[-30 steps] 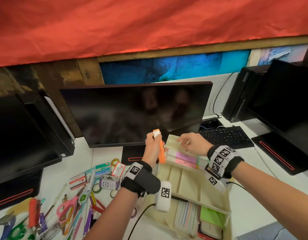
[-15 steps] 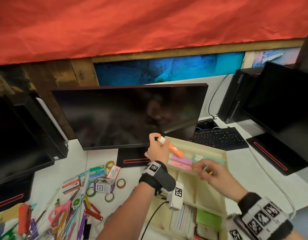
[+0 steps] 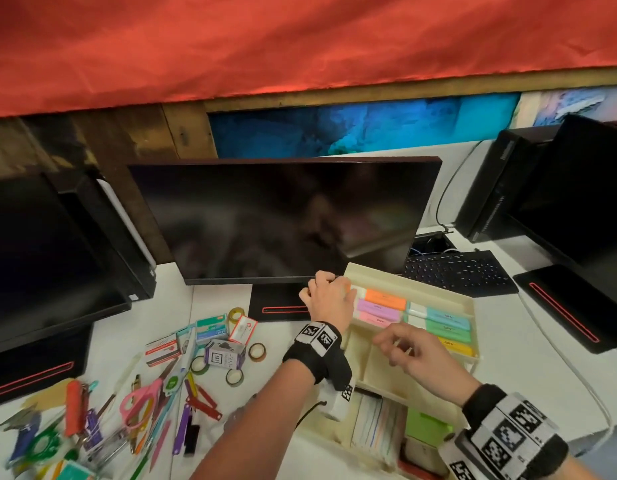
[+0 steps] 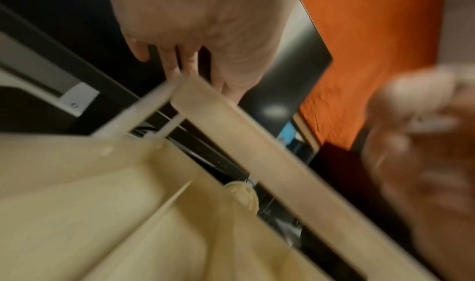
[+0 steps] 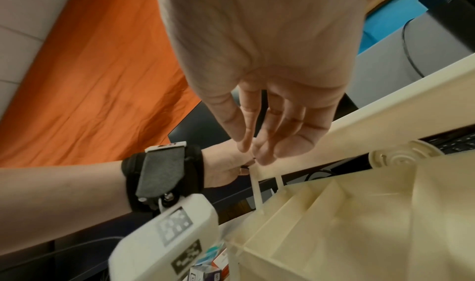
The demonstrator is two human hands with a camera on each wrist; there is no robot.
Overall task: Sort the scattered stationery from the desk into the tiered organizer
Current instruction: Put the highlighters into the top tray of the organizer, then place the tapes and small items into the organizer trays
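Note:
The cream tiered organizer (image 3: 471, 306) stands right of centre on the desk. Its top tier holds an orange highlighter (image 3: 385, 299) lying flat beside purple (image 3: 378, 310), pink, teal (image 3: 445, 318), green and yellow ones. My left hand (image 3: 341, 285) is at the tier's left end, its fingers reaching over the rim beside the orange highlighter's white cap. In the left wrist view the left hand (image 4: 177, 66) shows relaxed fingers with nothing orange between them. My right hand (image 3: 386, 341) hovers over the middle tier, fingers loosely spread and holding nothing, as the right hand (image 5: 254, 147) also shows in its wrist view.
Loose stationery covers the desk at left: pink scissors (image 3: 140, 403), tape rolls (image 3: 257, 351), small boxes (image 3: 211, 329), red clips (image 3: 203, 403). A dark monitor (image 3: 283, 220) stands just behind the organizer, a keyboard (image 3: 456, 271) to its right. The lowest tier holds a green pad (image 3: 426, 427).
The orange highlighter has gone from my raised left hand down into the top tier above the purple one. My right hand has drawn back from the top tier toward me.

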